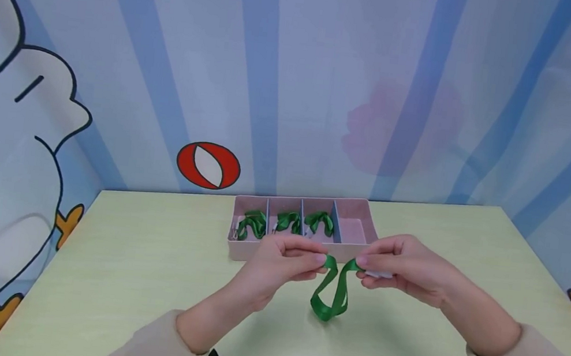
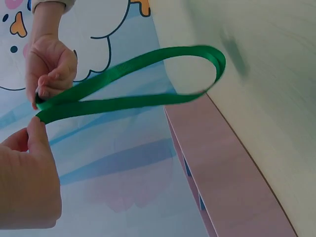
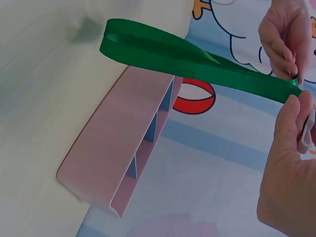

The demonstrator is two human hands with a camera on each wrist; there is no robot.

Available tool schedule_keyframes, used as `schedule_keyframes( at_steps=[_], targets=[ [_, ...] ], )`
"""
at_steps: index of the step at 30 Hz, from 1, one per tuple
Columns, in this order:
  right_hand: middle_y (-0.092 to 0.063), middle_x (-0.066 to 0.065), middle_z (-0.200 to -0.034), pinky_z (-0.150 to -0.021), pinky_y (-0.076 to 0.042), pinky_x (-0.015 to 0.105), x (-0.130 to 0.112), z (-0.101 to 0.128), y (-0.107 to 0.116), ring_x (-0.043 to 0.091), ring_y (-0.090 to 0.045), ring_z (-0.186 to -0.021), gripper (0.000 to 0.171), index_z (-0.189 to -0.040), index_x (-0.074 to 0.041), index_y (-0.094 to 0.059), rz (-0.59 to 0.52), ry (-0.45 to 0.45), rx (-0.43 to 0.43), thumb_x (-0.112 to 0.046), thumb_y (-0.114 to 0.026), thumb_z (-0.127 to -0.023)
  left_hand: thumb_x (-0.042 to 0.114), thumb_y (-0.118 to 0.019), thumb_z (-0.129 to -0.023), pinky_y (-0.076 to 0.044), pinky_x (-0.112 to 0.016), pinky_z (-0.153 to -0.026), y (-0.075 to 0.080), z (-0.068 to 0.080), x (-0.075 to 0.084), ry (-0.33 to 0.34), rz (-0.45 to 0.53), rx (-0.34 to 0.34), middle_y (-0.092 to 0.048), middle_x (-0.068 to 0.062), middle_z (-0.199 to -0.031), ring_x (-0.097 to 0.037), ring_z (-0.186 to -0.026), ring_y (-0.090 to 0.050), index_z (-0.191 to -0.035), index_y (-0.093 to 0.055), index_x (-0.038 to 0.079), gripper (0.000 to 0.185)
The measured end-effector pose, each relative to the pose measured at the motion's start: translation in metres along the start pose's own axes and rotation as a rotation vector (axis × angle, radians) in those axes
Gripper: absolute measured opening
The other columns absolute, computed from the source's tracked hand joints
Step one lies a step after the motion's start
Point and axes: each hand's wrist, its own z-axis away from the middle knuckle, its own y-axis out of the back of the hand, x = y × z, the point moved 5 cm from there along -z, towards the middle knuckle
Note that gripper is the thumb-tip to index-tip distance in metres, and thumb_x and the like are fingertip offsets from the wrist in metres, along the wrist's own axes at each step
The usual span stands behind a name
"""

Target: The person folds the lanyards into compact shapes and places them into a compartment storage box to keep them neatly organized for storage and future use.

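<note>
A green ribbon (image 1: 325, 311) hangs as a folded loop between both hands, just above the pale green table (image 1: 149, 280). My left hand (image 1: 319, 261) pinches one end between thumb and fingers. My right hand (image 1: 362, 262) pinches the other end and also holds a small white piece (image 1: 380, 274). In the left wrist view my left hand's thumb (image 2: 37, 129) presses the ribbon (image 2: 133, 102). The right wrist view has my right hand's thumb (image 3: 295, 106) on the ribbon (image 3: 197, 61), with the white piece (image 3: 308, 131) behind it.
Right behind the hands stands a pink divided tray (image 1: 246, 249). Three of its compartments hold bundled green ribbons (image 1: 251, 225), and the right one (image 1: 353, 228) looks empty. A cartoon-printed wall (image 1: 208, 165) closes the table's far edge.
</note>
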Motion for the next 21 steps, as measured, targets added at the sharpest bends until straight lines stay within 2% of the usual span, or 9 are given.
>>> schedule_keyframes(
  at_steps=[7,12,15,21],
  targets=[
    [-0.067,0.004,-0.085,-0.079,-0.054,0.03,-0.003,-0.004,-0.007,0.013,-0.065,-0.078,0.01,-0.091,-0.011,-0.071,0.029,0.002,0.005,-0.011,-0.061,-0.09,0.001,-0.063,-0.087,-0.053,-0.037,-0.081,-0.014,-0.002,0.001,-0.036,0.017,-0.04,-0.069,-0.017,-0.098,-0.02,-0.086,-0.068,-0.109,-0.063,-0.01,0.025],
    [-0.068,0.004,-0.088,-0.079,-0.054,0.03,-0.003,-0.006,-0.009,0.012,-0.066,-0.077,0.011,-0.093,-0.01,-0.072,0.011,0.0,0.025,-0.01,-0.061,-0.09,0.002,-0.063,-0.087,-0.052,-0.038,-0.083,-0.019,-0.003,0.0,-0.032,0.036,-0.039,-0.069,-0.017,-0.099,-0.023,-0.089,-0.067,-0.108,-0.064,-0.01,0.024],
    [-0.066,0.008,-0.091,-0.078,-0.054,0.03,-0.003,-0.006,-0.009,0.014,-0.067,-0.079,0.014,-0.098,-0.006,-0.07,-0.01,-0.007,0.043,-0.012,-0.058,-0.092,0.002,-0.063,-0.087,-0.052,-0.036,-0.083,-0.019,-0.003,-0.002,-0.024,0.039,-0.03,-0.068,-0.016,-0.101,-0.024,-0.092,-0.067,-0.108,-0.064,-0.008,0.024],
    [-0.063,0.013,-0.098,-0.079,-0.053,0.033,-0.003,-0.005,-0.008,0.018,-0.067,-0.087,0.028,-0.113,0.006,-0.063,-0.017,-0.035,0.041,-0.011,-0.046,-0.098,0.003,-0.063,-0.088,-0.052,-0.034,-0.082,-0.018,-0.004,-0.005,-0.014,0.038,-0.021,-0.068,-0.015,-0.104,-0.017,-0.087,-0.067,-0.11,-0.065,-0.007,0.024]
  ],
)
